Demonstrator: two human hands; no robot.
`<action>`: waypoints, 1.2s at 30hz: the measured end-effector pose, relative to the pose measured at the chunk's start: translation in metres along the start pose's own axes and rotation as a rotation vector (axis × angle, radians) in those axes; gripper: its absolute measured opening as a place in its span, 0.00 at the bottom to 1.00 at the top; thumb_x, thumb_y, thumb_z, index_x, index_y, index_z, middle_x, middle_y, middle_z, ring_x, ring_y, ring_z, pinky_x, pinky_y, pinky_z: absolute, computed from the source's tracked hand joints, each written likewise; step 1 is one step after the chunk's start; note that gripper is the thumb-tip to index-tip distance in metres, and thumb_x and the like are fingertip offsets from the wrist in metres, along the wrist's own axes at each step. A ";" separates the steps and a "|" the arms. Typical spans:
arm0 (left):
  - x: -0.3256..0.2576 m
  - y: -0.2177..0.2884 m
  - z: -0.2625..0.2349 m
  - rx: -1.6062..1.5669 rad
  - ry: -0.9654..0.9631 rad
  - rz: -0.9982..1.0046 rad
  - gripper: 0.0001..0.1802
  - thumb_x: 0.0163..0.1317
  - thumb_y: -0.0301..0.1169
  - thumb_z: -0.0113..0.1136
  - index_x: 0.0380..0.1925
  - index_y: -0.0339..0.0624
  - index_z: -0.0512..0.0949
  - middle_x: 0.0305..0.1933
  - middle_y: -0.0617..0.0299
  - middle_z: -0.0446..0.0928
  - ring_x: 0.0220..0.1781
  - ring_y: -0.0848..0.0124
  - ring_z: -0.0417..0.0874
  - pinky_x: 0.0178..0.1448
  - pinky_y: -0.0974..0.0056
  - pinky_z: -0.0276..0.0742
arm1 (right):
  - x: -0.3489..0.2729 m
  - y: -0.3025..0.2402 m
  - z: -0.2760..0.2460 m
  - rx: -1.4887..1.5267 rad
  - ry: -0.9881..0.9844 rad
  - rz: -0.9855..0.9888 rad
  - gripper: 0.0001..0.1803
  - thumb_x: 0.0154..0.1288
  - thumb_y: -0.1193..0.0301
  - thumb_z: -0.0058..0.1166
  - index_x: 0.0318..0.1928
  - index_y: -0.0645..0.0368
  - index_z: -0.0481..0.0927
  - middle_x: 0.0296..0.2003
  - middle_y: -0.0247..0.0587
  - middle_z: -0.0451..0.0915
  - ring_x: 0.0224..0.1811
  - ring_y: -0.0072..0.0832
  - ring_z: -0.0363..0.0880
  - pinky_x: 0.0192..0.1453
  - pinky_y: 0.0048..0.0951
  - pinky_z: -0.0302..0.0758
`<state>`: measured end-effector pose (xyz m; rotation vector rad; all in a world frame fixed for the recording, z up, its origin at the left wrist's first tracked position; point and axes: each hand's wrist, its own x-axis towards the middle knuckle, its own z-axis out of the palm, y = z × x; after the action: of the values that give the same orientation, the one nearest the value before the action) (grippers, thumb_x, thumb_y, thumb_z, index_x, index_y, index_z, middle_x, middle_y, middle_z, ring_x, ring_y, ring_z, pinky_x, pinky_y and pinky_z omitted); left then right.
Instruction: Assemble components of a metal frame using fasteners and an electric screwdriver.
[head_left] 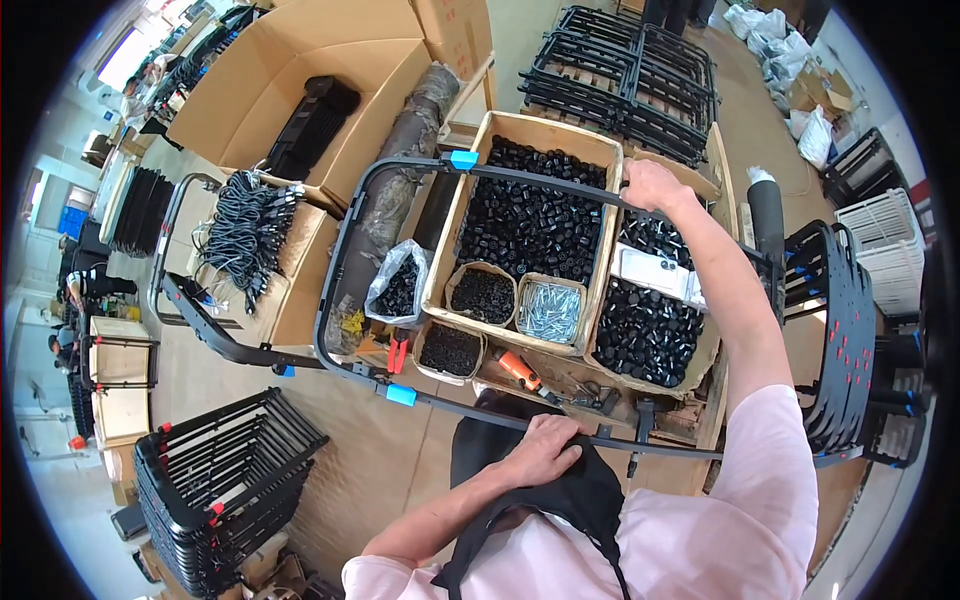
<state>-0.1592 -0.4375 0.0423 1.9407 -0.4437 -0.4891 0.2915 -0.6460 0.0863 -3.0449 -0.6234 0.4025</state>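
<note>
Hands: left hand [543,450] fingers wrapped on black frame [340,250] near rail | right hand [650,187] fingers gripping far rail

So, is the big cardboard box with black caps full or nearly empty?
Fairly full: black caps cover the floor of the cardboard box from wall to wall. Their depth cannot be told.

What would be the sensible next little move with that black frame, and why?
Probably lift it clear: the left hand grips the near bar of the black frame, the right hand its far bar, and it lies across the boxes of black caps.
</note>
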 end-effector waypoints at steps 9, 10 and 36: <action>-0.001 0.017 -0.003 0.080 -0.040 -0.121 0.16 0.73 0.33 0.55 0.58 0.50 0.80 0.46 0.48 0.84 0.51 0.48 0.86 0.59 0.46 0.80 | -0.007 -0.028 -0.017 -0.094 0.017 0.151 0.28 0.77 0.50 0.49 0.48 0.64 0.90 0.50 0.57 0.89 0.57 0.49 0.88 0.64 0.47 0.81; -0.002 0.015 0.001 0.029 -0.051 -0.130 0.16 0.74 0.33 0.54 0.58 0.51 0.81 0.43 0.48 0.85 0.48 0.47 0.87 0.56 0.46 0.82 | -0.005 -0.026 -0.015 -0.094 0.019 0.148 0.28 0.77 0.50 0.49 0.48 0.64 0.90 0.50 0.57 0.89 0.57 0.49 0.88 0.64 0.47 0.81; 0.004 0.029 -0.005 0.004 -0.231 -0.310 0.20 0.73 0.33 0.51 0.62 0.55 0.82 0.55 0.50 0.86 0.60 0.49 0.85 0.62 0.46 0.81 | -0.004 -0.028 -0.005 -0.294 0.083 -0.029 0.25 0.64 0.50 0.64 0.38 0.64 0.89 0.39 0.58 0.90 0.45 0.52 0.91 0.55 0.49 0.86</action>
<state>-0.1555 -0.4467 0.0702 1.9737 -0.2889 -0.9194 0.2778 -0.6213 0.0937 -3.3012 -0.7852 0.1981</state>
